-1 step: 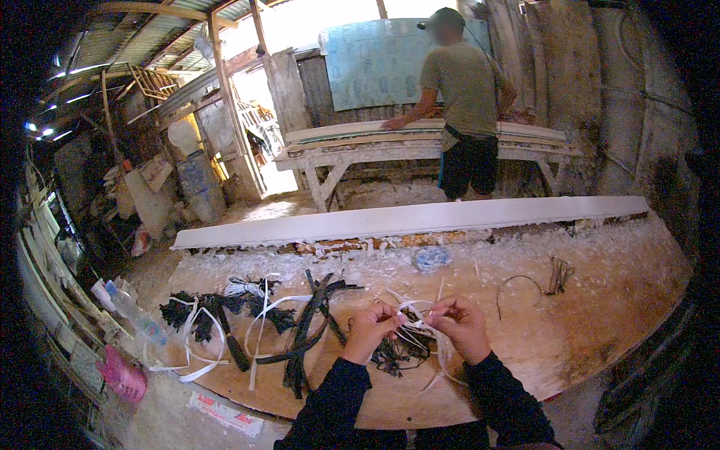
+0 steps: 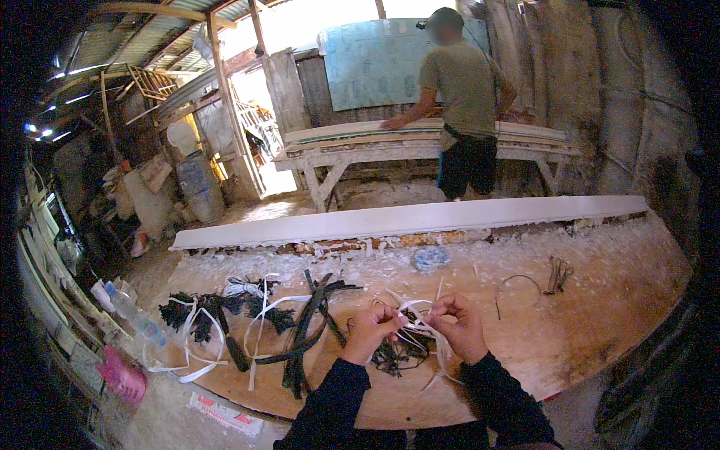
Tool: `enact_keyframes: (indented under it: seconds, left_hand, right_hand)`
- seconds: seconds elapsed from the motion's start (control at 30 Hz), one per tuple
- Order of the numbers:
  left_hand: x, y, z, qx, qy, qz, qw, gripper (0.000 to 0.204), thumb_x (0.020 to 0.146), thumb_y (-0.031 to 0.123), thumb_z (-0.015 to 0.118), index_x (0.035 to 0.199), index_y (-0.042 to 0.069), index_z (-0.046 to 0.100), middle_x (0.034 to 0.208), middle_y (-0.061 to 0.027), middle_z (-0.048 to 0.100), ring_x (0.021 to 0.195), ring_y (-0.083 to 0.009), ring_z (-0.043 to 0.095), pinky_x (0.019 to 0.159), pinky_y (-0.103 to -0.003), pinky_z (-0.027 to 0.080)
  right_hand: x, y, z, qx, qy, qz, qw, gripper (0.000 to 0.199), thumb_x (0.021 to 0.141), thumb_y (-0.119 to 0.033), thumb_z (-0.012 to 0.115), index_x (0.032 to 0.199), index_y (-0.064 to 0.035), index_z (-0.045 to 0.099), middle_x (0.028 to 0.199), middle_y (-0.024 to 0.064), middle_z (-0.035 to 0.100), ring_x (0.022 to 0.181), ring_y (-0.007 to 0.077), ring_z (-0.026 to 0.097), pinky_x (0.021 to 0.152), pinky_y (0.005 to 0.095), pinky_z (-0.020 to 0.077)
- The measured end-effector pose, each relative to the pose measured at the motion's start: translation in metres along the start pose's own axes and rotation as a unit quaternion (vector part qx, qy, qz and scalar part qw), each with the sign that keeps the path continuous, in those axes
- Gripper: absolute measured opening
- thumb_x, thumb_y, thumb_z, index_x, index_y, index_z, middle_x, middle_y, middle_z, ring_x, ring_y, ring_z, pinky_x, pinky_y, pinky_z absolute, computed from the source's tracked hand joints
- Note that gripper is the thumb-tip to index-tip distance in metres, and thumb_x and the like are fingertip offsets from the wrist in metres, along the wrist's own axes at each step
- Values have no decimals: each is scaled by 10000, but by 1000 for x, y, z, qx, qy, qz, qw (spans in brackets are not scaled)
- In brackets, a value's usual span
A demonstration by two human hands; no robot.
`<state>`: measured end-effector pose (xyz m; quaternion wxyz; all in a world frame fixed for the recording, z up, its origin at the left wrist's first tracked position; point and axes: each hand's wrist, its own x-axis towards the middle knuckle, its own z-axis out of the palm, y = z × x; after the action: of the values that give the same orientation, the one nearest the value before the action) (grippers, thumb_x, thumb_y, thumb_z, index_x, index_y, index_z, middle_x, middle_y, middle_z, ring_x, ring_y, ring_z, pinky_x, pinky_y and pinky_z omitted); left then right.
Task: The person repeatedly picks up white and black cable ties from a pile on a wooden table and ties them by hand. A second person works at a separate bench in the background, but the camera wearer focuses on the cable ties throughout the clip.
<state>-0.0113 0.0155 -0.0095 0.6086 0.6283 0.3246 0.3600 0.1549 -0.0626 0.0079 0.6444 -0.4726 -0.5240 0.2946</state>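
Observation:
My left hand (image 2: pixel 373 330) and my right hand (image 2: pixel 458 327) face each other over the near part of the wooden table. Each has thumb and fingers pinched on a thin white strip (image 2: pixel 415 305) that arches between them. More pale strip ends hang down by my right hand. Beneath the hands lies a tangle of dark cords (image 2: pixel 399 356), partly covered by them. To the left of my left hand are flat black strips (image 2: pixel 305 330) in a loose pile. Beyond these are white strip loops (image 2: pixel 209 319) and frayed black bundles (image 2: pixel 201 313).
A long white moulding (image 2: pixel 412 219) spans the far side of the table (image 2: pixel 600 300). A blue crumpled piece (image 2: pixel 430 259) and a small wire bundle (image 2: pixel 558 275) lie on the tabletop. Behind, a person (image 2: pixel 465 90) stands at a white bench (image 2: pixel 352 154). A clear bottle (image 2: pixel 150 328) is off the left edge.

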Motion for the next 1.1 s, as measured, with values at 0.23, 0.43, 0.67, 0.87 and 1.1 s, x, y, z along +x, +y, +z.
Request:
enact_keyframes:
  seconds: [0.23, 0.43, 0.67, 0.87, 1.1]
  left_hand:
    - [-6, 6, 8, 21, -253, 153, 955, 136, 761, 117, 653, 771, 23, 556, 678, 1, 524, 596, -60, 492, 535, -196, 402]
    - [-9, 9, 3, -90, -176, 32, 980, 135, 782, 83, 614, 733, 57, 490, 651, -2, 506, 557, -79, 504, 482, -206, 433]
    - [10, -1, -18, -50, 131, 82, 987, 100, 771, 60, 609, 738, 50, 515, 645, -7, 525, 525, -80, 512, 476, -198, 434]
    - [13, -4, -25, -88, 152, 72, 982, 49, 776, 31, 584, 768, 24, 536, 712, -52, 579, 588, -101, 552, 524, -198, 457]
    - [13, -7, -12, -65, 112, 71, 989, 32, 778, 7, 579, 776, 2, 547, 768, -69, 606, 648, -110, 567, 559, -205, 462]
  right_hand:
    - [7, 5, -3, -380, 88, -74, 918, 259, 667, -16, 649, 895, -56, 532, 703, 79, 540, 638, 201, 542, 673, 331, 434]
    - [12, 7, -5, -370, 150, -185, 898, 199, 655, -18, 644, 837, -47, 570, 802, 115, 528, 799, 262, 524, 730, 333, 415]
    - [7, 11, -5, -85, 6, -53, 995, 87, 702, -44, 659, 752, -45, 589, 923, 75, 529, 868, 189, 510, 787, 296, 391]
    - [-7, -3, 7, 134, -221, 78, 963, 75, 761, -114, 633, 763, -42, 617, 957, 52, 513, 900, 145, 493, 801, 271, 382]
    - [-8, -13, 7, 149, -316, 59, 935, 106, 779, -143, 622, 798, -39, 617, 951, 55, 530, 926, 161, 491, 812, 281, 385]
